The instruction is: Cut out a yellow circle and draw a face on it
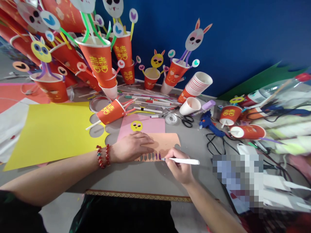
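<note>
My right hand (179, 166) grips a white marker pen (186, 160), its tip at the lower edge of an orange sheet of paper (170, 140). Beside the tip are small purple marks, and a row of cut-out notches runs along that edge to the left. My left hand (133, 145) lies flat on the orange sheet, fingers stretched out. Under the orange sheet is a pink sheet (126, 124), with a yellow paper face (136, 126) on it just above my left hand.
A large yellow sheet (58, 136) with round holes lies at left. Red paper cups with paper figures (96, 63) crowd the back left. Scissors (187, 120), a tape roll (171, 118), a blue glue gun (211, 124) with cables and a stack of cups (198, 84) stand behind and right.
</note>
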The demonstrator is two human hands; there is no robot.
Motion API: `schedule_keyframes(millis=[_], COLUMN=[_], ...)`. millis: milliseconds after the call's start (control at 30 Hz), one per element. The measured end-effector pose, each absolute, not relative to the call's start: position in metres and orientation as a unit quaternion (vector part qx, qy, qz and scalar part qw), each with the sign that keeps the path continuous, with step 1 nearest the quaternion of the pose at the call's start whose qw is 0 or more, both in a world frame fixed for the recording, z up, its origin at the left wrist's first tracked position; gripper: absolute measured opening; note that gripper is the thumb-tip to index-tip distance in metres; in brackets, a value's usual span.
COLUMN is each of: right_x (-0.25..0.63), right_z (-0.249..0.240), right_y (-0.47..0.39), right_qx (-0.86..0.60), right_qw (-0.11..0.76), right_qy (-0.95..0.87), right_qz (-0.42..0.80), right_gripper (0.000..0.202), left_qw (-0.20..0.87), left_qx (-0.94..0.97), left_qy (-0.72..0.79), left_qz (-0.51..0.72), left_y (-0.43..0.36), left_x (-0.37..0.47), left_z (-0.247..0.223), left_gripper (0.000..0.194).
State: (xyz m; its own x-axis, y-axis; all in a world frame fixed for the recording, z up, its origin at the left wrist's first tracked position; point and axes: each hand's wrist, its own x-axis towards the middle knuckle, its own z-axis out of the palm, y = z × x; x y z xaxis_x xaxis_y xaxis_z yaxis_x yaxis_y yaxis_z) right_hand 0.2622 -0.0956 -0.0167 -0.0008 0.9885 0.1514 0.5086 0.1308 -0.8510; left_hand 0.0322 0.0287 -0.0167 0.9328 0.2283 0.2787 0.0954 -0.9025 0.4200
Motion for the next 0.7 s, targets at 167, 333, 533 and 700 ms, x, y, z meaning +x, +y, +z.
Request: schedule_keyframes(millis=[167, 333, 533, 700], right_x=[0.2620, 0.2627, 0.2609, 0.2602], right_z=[-0.0162, -0.0165, -0.0145, -0.0147], right_y=[-0.0955, -0.0972, -0.0972, -0.0943], right_qx=[-0.587, -0.584, -0.562, -0.561], right_qw=[0.396, 0.411, 0.405, 0.384], right_qy=[-0.640, -0.636, -0.666, -0.669], right_qz=[0.298, 0.293, 0.275, 0.302], right_gripper=[0.018, 0.017, 0.014, 0.015], left_qw=[0.203, 0.210, 0.200, 0.189], left_qx=[0.961, 0.959, 0.961, 0.966], left_qy=[0.085, 0.087, 0.090, 0.106], left_qz=[0.168, 0.169, 0.171, 0.141], left_y=[0.0289, 0.0284, 0.0276, 0.0270], left_x=[0.0326, 0.0325, 0.0323, 0.0319], left_z=[-0.0171, -0.0172, -0.0196, -0.0219], left_gripper=[0.034, 0.034, 0.034, 0.041])
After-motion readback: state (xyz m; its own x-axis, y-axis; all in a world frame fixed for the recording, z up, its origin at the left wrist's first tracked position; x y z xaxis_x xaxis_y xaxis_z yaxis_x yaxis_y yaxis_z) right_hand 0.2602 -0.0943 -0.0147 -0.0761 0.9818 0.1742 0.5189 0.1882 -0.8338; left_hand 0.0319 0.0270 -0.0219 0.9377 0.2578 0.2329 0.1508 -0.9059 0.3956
